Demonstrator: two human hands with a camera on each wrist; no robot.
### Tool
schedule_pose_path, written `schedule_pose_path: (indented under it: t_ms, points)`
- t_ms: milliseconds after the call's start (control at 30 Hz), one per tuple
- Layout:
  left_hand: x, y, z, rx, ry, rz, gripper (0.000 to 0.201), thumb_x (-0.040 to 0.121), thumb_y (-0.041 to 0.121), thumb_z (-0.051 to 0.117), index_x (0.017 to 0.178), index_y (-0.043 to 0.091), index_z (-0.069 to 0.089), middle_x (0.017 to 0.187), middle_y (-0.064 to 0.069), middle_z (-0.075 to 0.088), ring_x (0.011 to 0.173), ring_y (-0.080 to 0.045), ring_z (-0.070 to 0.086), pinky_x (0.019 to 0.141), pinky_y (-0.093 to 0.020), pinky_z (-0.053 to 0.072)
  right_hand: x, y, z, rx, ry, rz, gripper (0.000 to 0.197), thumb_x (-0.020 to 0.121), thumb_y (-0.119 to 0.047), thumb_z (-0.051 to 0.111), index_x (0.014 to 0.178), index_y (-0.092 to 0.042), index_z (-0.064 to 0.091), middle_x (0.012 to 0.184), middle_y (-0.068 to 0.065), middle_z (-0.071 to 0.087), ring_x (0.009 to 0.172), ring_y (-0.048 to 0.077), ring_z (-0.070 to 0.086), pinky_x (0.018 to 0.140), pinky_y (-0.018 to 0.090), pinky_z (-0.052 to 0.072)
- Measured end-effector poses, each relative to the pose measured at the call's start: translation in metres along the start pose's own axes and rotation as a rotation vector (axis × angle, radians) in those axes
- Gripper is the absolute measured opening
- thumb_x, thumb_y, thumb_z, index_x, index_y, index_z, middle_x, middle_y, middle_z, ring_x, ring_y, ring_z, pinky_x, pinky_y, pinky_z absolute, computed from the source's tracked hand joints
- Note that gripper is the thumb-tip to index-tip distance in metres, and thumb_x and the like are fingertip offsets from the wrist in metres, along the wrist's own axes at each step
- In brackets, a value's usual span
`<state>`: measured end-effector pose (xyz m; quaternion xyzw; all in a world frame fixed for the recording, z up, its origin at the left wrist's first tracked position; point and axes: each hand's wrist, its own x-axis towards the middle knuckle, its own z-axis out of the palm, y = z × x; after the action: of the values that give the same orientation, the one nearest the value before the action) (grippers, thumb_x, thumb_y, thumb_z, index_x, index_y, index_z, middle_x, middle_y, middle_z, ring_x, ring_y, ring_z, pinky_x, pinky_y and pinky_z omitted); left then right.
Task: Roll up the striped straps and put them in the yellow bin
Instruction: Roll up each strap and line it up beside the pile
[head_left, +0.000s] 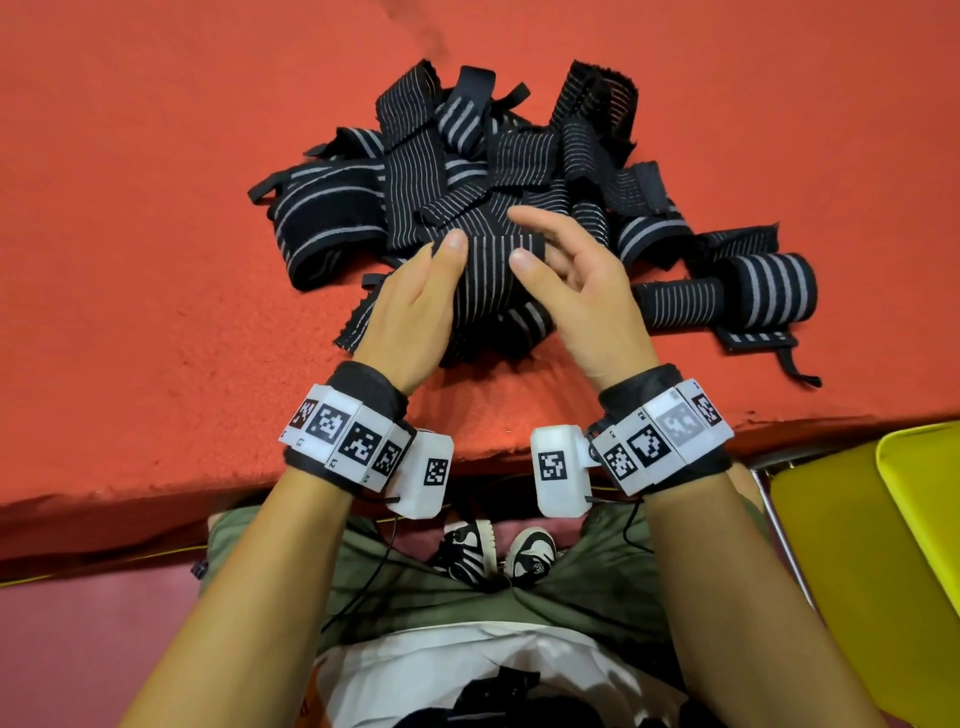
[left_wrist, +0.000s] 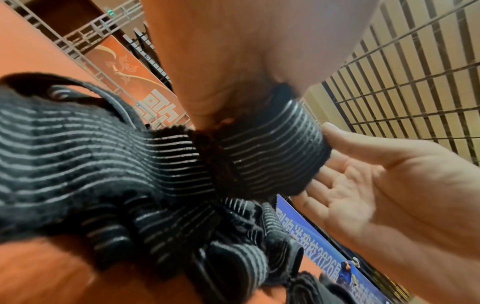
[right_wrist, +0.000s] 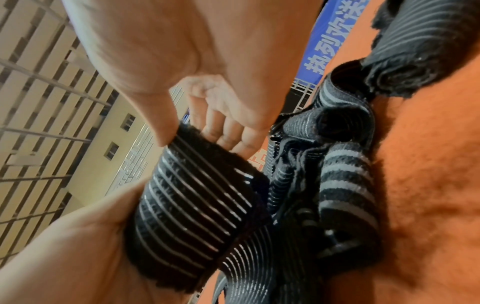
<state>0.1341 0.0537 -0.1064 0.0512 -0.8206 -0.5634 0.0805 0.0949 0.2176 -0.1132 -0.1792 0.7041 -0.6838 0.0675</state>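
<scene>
A black strap with thin white stripes (head_left: 493, 260) is partly rolled, and its loose tail runs down into the pile of striped straps (head_left: 467, 166) on the red cloth. My left hand (head_left: 439, 270) grips the roll's left end, thumb on top. My right hand (head_left: 545, 265) holds the right end, with the thumb on the roll and the fingers behind it. In the left wrist view the roll (left_wrist: 272, 152) sits under my left palm, and the right hand (left_wrist: 363, 185) touches its end. In the right wrist view the roll (right_wrist: 192, 205) lies between both hands. The yellow bin (head_left: 852, 545) stands low at the right.
Two rolled straps (head_left: 675, 306) (head_left: 769, 291) lie on the red cloth (head_left: 156, 234) to the right of my hands. The table's front edge (head_left: 493, 452) runs just under my wrists. Below it are my legs and shoes. Red cloth to the left lies bare.
</scene>
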Motion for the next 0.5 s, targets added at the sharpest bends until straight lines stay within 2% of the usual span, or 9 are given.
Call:
schedule_pose_path:
  t_ms: [67, 133, 233, 300, 367, 433, 500]
  points:
    - [0.001, 0.002, -0.002, -0.017, -0.007, 0.000, 0.049, 0.108, 0.048, 0.030, 0.108, 0.021, 0.071, 0.111, 0.009, 0.074, 0.107, -0.004, 0.066, 0.100, -0.037, 0.048, -0.001, 0.000, -0.003, 0.046, -0.005, -0.017, 0.028, 0.099, -0.002, 0.062, 0.127, -0.003, 0.062, 0.109, 0.006, 0.072, 0.104, 0.013, 0.068, 0.097, 0.030, 0.055]
    - [0.003, 0.003, -0.002, -0.042, -0.045, -0.003, 0.052, 0.106, 0.053, 0.031, 0.110, 0.021, 0.071, 0.111, 0.007, 0.074, 0.109, -0.007, 0.067, 0.101, -0.038, 0.049, 0.000, 0.000, -0.003, 0.020, 0.034, -0.011, 0.025, 0.098, -0.004, 0.065, 0.122, 0.001, 0.065, 0.105, 0.007, 0.074, 0.099, 0.014, 0.070, 0.094, 0.032, 0.057]
    - [0.003, 0.000, -0.001, -0.007, -0.010, -0.002, 0.047, 0.093, 0.062, 0.041, 0.106, 0.020, 0.059, 0.100, 0.014, 0.066, 0.095, 0.000, 0.061, 0.092, -0.032, 0.047, 0.001, 0.001, -0.001, 0.005, 0.063, 0.019, 0.020, 0.099, -0.008, 0.063, 0.117, -0.001, 0.069, 0.106, 0.009, 0.076, 0.100, 0.016, 0.073, 0.091, 0.030, 0.058]
    - [0.000, -0.004, -0.001, -0.005, 0.014, 0.099, 0.035, 0.094, 0.047, 0.051, 0.114, 0.019, 0.053, 0.103, 0.017, 0.058, 0.095, 0.002, 0.056, 0.091, -0.028, 0.045, -0.001, 0.001, -0.001, -0.018, 0.042, 0.050, 0.016, 0.102, -0.012, 0.061, 0.113, -0.005, 0.071, 0.102, 0.011, 0.078, 0.096, 0.021, 0.075, 0.087, 0.033, 0.059]
    - [-0.004, -0.006, -0.003, -0.017, -0.013, 0.220, 0.028, 0.097, 0.027, 0.057, 0.121, 0.014, 0.054, 0.111, 0.014, 0.058, 0.103, -0.002, 0.056, 0.097, -0.029, 0.045, -0.003, 0.001, -0.002, -0.048, 0.032, 0.067, 0.019, 0.104, -0.019, 0.059, 0.109, -0.007, 0.072, 0.098, 0.016, 0.078, 0.093, 0.032, 0.076, 0.086, 0.047, 0.061]
    - [-0.005, -0.008, -0.003, 0.003, -0.039, 0.241, 0.022, 0.098, 0.023, 0.058, 0.118, 0.015, 0.056, 0.106, 0.015, 0.059, 0.100, -0.005, 0.057, 0.095, -0.034, 0.048, -0.003, 0.002, -0.002, -0.063, 0.036, 0.074, 0.023, 0.105, -0.023, 0.058, 0.109, -0.006, 0.072, 0.100, 0.017, 0.077, 0.096, 0.034, 0.075, 0.089, 0.055, 0.059]
    - [-0.003, -0.009, -0.001, 0.034, -0.041, 0.188, 0.019, 0.099, 0.029, 0.056, 0.115, 0.018, 0.056, 0.095, 0.016, 0.059, 0.088, 0.000, 0.057, 0.085, -0.030, 0.049, -0.002, 0.002, -0.002, -0.076, 0.051, 0.085, 0.022, 0.105, -0.024, 0.058, 0.113, -0.009, 0.072, 0.101, 0.012, 0.078, 0.098, 0.027, 0.076, 0.092, 0.053, 0.058]
